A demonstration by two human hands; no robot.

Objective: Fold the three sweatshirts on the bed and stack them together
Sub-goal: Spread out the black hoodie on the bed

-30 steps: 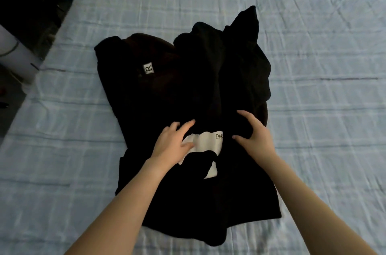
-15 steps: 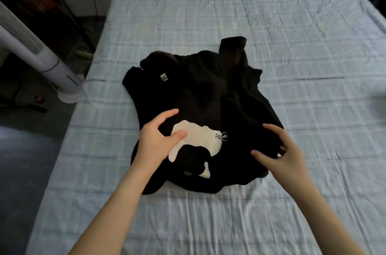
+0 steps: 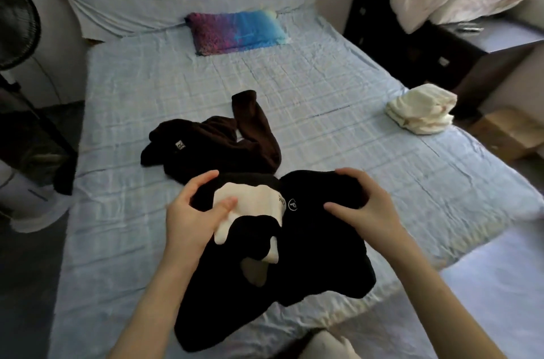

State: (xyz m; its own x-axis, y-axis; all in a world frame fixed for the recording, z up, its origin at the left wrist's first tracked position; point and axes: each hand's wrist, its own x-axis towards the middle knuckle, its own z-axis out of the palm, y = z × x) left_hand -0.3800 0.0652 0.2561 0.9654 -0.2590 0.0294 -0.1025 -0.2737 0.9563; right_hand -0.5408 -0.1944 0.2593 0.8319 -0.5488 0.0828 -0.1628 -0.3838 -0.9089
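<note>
1. The black sweatshirt (image 3: 309, 255) is at the near middle of the bed (image 3: 176, 79), bunched and unfolded, with both hands on its far edge.
2. The left hand (image 3: 191, 211) grips the left part of it, fingers curled over the cloth and thumb lying on the white print (image 3: 250, 205).
3. The right hand (image 3: 365, 205) clutches a wad of the black cloth on the right, fingers hooked over the top and thumb underneath.
4. A brown sweatshirt (image 3: 220, 149) lies crumpled just beyond the black one, one sleeve pointing towards the far end.
5. A cream bundle (image 3: 421, 112) sits at the right edge of the bed, well apart from the other two. It looks folded already, so I judge it to be the first sweatshirt, finished.
6. By that reading one is folded. The black one is only being taken up, the brown one is untouched, and nothing is stacked yet.
7. The brown sweatshirt carries a small white label (image 3: 180, 145) with an "R".
8. The black one has a round badge (image 3: 293, 204) with a "P". The small lettering beside it is too small to read.
</note>
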